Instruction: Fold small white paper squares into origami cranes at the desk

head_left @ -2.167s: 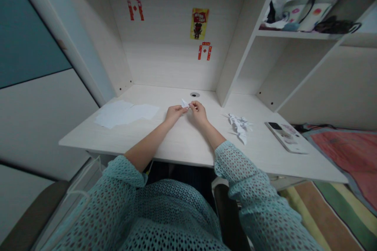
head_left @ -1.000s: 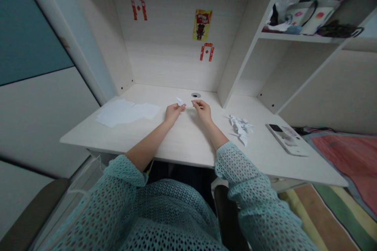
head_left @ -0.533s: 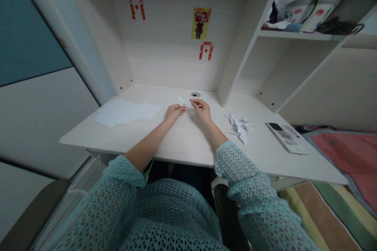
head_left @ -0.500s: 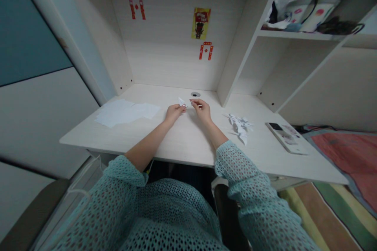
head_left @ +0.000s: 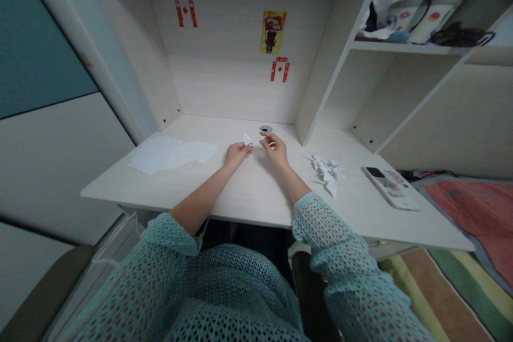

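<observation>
Folded paper point(head_left: 247, 139) is up at the tips of the left hand point(head_left: 236, 155), over the back half of the desk point(head_left: 248, 192), about midway between its left and right edges. The left thumb and fingers are closed in a pinch on its lower end, and a pale point sticks up past them toward the back edge. The right hand point(head_left: 276, 150) is just beside it, thumb and forefinger parted with a clear gap between the tips, the other fingers curled; nothing can be made out in its grasp. Both forearms reach in over the front edge from rolled knit sleeves point(head_left: 336, 235). Behind the hands, near the back edge, is a round cable hole point(head_left: 265, 129). White sheets point(head_left: 160, 155) lie overlapping toward the left edge. To the right of the right hand, a small heap of crumpled-looking white pieces point(head_left: 326, 171) lies on the desk, and beyond it, near the right edge, a phone point(head_left: 388, 188). On the panel point(head_left: 224, 64) above the back edge are a yellow sticker point(head_left: 273, 32) and two red ones. A shelf point(head_left: 404, 47) at upper right carries cups point(head_left: 435, 18); a red cloth point(head_left: 476, 203) lies past the desk's right edge.
</observation>
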Demonstrator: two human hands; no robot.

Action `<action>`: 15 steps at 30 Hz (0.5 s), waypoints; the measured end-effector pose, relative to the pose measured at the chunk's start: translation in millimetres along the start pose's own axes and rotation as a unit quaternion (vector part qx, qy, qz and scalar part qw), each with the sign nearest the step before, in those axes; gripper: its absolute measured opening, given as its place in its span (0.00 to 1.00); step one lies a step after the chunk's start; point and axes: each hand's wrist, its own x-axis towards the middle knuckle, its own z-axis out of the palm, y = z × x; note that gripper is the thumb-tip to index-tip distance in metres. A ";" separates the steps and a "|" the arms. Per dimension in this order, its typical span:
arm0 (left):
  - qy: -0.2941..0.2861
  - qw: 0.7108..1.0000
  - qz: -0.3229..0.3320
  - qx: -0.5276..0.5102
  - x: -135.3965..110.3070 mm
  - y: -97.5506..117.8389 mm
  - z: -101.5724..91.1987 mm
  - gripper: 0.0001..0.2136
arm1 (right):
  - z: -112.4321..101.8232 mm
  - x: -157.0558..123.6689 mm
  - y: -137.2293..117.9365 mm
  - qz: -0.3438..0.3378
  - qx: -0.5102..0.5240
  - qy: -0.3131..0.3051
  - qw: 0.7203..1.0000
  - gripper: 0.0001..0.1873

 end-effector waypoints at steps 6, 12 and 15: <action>0.017 1.000 0.018 0.008 2.7 -1.6 0.3 0.15 | -7.4 -2.8 -8.2 -0.065 -0.098 -0.023 0.993 0.10; 0.014 0.999 0.031 0.006 6.4 -6.4 0.2 0.16 | -10.8 -2.8 -8.8 -0.107 -0.127 -0.036 0.985 0.07; 0.007 1.000 0.017 -0.005 5.2 -4.4 0.2 0.16 | -11.7 -2.7 -7.4 -0.114 -0.131 -0.036 0.984 0.07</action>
